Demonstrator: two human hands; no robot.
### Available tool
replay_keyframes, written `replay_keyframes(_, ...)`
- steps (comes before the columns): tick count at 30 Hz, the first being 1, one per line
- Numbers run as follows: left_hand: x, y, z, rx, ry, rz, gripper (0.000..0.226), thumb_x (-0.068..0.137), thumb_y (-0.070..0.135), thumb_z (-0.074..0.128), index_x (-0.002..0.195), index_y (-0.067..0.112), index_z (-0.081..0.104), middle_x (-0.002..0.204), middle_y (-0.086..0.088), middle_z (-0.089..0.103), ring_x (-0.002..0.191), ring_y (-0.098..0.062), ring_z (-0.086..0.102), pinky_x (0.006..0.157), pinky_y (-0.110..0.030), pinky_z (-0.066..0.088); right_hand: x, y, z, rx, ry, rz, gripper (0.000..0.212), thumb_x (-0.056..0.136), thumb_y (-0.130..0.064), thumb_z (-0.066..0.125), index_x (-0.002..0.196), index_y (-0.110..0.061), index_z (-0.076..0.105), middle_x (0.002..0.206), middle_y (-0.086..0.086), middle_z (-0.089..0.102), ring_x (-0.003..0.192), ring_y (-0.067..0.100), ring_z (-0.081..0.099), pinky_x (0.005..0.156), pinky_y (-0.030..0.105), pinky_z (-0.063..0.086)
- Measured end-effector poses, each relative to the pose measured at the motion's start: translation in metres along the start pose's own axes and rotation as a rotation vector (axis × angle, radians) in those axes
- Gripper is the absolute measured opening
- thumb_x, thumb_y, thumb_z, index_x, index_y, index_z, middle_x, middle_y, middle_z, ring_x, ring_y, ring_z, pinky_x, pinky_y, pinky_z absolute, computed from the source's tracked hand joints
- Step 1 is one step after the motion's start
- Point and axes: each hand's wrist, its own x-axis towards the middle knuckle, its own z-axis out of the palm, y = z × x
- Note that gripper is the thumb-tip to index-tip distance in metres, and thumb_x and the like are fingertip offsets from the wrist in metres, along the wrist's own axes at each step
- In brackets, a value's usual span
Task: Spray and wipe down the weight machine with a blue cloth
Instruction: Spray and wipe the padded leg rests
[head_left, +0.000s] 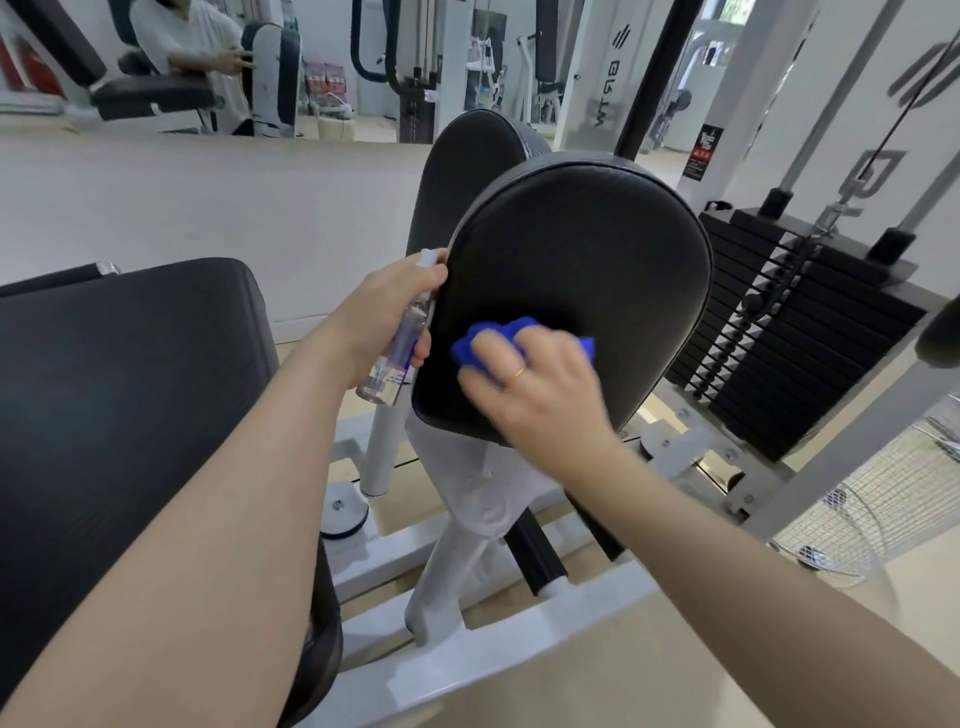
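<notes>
From the head camera, the wiping step looks to be in hand. The right hand (540, 384) bunches the crumpled blue cloth (498, 340) under curled fingers and presses it against the lower part of the rounded black vinyl pad (582, 260) of the weight machine. The hand is blurred, which suggests a rubbing stroke.

The left hand (384, 312) is wrapped around a slim clear plastic spray bottle (402, 345), held upright just beside the pad's left edge, with its white nozzle (427, 257) peeking above the fingers. The bottle looks to hold clear liquid, though the level is hard to judge.

Next, I would expect the cloth to sweep over the pad's upper half, then a fresh spray on the flat black seat cushion (119, 374) at left. The black weight stack (789, 332) stands to the right.
</notes>
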Motion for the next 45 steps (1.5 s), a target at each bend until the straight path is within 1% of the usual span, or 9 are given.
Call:
replay_keyframes(5, -0.001, 0.002, 0.004, 0.034, 0.022, -0.020, 0.018, 0.095, 0.035, 0.043, 0.084, 0.027, 0.055, 0.063, -0.002, 0.054, 0.040, -0.013, 0.048, 0.042, -0.022, 0.041, -0.009, -0.005, 0.012, 0.061, 0.138, 0.258, 0.022, 0.082, -0.010, 0.054, 0.100, -0.021, 0.061, 0.115, 0.003, 0.042, 0.097, 0.033, 0.047, 0.082, 0.046, 0.041)
replay_keyframes(10, -0.002, 0.004, 0.001, 0.055, 0.037, -0.015, 0.014, 0.095, 0.036, 0.042, 0.090, 0.029, 0.054, 0.063, 0.001, 0.055, 0.041, -0.013, 0.048, 0.041, -0.022, 0.040, -0.019, -0.033, 0.032, 0.116, 0.008, 0.125, 0.029, 0.085, -0.003, 0.046, 0.098, -0.020, 0.065, 0.115, 0.005, 0.041, 0.092, 0.033, 0.044, 0.070, 0.041, 0.038)
replay_keyframes(14, -0.003, 0.003, 0.000, 0.067, 0.018, -0.005, 0.017, 0.095, 0.037, 0.043, 0.103, 0.026, 0.054, 0.085, 0.001, 0.058, 0.044, -0.013, 0.048, 0.046, -0.026, 0.042, -0.025, -0.008, 0.016, 0.124, -0.204, -0.218, 0.034, 0.082, -0.003, 0.043, 0.102, -0.021, 0.063, 0.115, 0.007, 0.043, 0.085, 0.034, 0.052, 0.062, 0.038, 0.039)
replay_keyframes(17, -0.002, 0.000, -0.003, 0.106, -0.012, 0.015, 0.027, 0.094, 0.033, 0.050, 0.119, 0.024, 0.053, 0.091, -0.004, 0.058, 0.043, -0.013, 0.048, 0.049, -0.027, 0.043, -0.023, 0.031, -0.002, 0.040, -0.093, -0.020, 0.037, 0.087, -0.003, 0.040, 0.106, -0.024, 0.064, 0.116, 0.004, 0.043, 0.086, 0.030, 0.050, 0.063, 0.037, 0.041)
replay_keyframes(22, -0.002, -0.002, 0.005, 0.215, 0.040, 0.015, 0.039, 0.090, 0.027, 0.059, 0.127, 0.022, 0.048, 0.058, -0.004, 0.055, 0.043, -0.010, 0.050, 0.049, -0.022, 0.046, -0.045, 0.033, -0.003, 0.059, 0.106, 0.370, 0.028, 0.081, 0.001, 0.057, 0.097, -0.016, 0.072, 0.115, 0.006, 0.042, 0.082, 0.025, 0.043, 0.068, 0.032, 0.043)
replay_keyframes(28, -0.007, 0.000, -0.001, 0.192, 0.024, -0.010, 0.045, 0.091, 0.024, 0.057, 0.134, 0.021, 0.043, 0.046, 0.004, 0.053, 0.042, -0.009, 0.050, 0.049, -0.023, 0.047, -0.089, 0.034, -0.009, 0.072, -0.279, 0.073, 0.037, 0.072, -0.011, 0.068, 0.105, -0.021, 0.056, 0.118, 0.007, 0.043, 0.082, 0.029, 0.053, 0.066, 0.036, 0.044)
replay_keyframes(34, -0.007, 0.003, 0.001, 0.209, 0.038, -0.024, 0.044, 0.093, 0.025, 0.054, 0.134, 0.021, 0.041, 0.053, 0.003, 0.055, 0.042, -0.008, 0.050, 0.047, -0.018, 0.047, -0.054, 0.084, -0.028, 0.023, 0.025, 0.649, 0.034, 0.076, -0.007, 0.061, 0.106, -0.020, 0.053, 0.116, 0.011, 0.051, 0.085, 0.036, 0.051, 0.069, 0.036, 0.043)
replay_keyframes(42, -0.005, 0.002, 0.000, 0.143, 0.021, -0.034, 0.035, 0.093, 0.016, 0.048, 0.127, 0.024, 0.047, 0.081, 0.001, 0.053, 0.043, -0.007, 0.050, 0.045, -0.020, 0.046, -0.102, -0.009, 0.013, 0.116, -0.234, 0.197, 0.036, 0.071, -0.009, 0.063, 0.103, -0.019, 0.051, 0.115, 0.007, 0.043, 0.081, 0.029, 0.051, 0.063, 0.035, 0.045)
replay_keyframes(45, -0.005, -0.001, 0.000, 0.129, 0.026, -0.036, 0.032, 0.092, 0.016, 0.043, 0.123, 0.023, 0.048, 0.079, 0.000, 0.052, 0.044, -0.009, 0.050, 0.046, -0.023, 0.045, -0.092, 0.027, -0.004, 0.029, -0.145, 0.302, 0.029, 0.076, -0.011, 0.055, 0.103, -0.021, 0.051, 0.115, 0.005, 0.042, 0.088, 0.027, 0.047, 0.069, 0.036, 0.041)
